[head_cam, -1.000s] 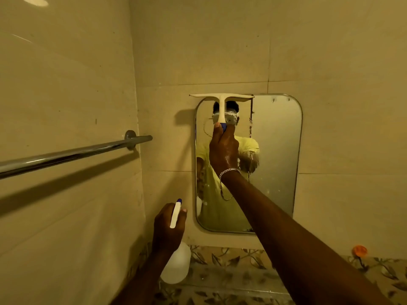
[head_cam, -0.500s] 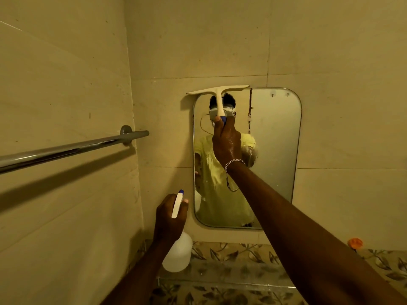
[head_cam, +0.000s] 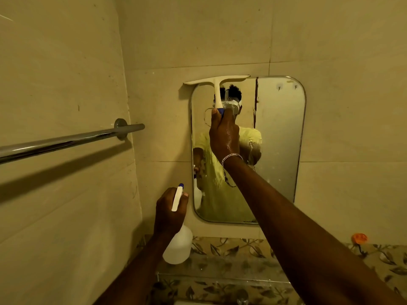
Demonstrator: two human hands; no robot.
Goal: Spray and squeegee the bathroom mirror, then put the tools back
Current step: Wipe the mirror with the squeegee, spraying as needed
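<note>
Your right hand (head_cam: 224,134) is clenched around the lower end of the squeegee (head_cam: 217,81) handle, and the arm reaches up and forward to the mirror (head_cam: 279,139). The blade lies across, almost level, with its right end a little higher than the left. It sits at the top edge of the mirror, on the left half; the left tip of the blade goes past the mirror frame onto the wall (head_cam: 330,40). The handle hangs down from the middle of the blade to your fingers, so the hand is directly below the blade.

This is the relation that matters: the long axis of the blade is horizontal, and the glass not yet wiped lies below it, in the direction of your hand. I judge that the next stroke is a straight pull downward, with the blade kept level and pressed flat. Drops are visible on the lower right part of the glass, and the blade does not cover the right half, so a second pass there seems needed.

Your left hand (head_cam: 170,211) grasps the neck of the spray bottle (head_cam: 178,245), low and left of the mirror, apart from the glass. The bottle hangs above the shelf (head_cam: 220,271), and this hand is the nearer one for putting it back.
</note>
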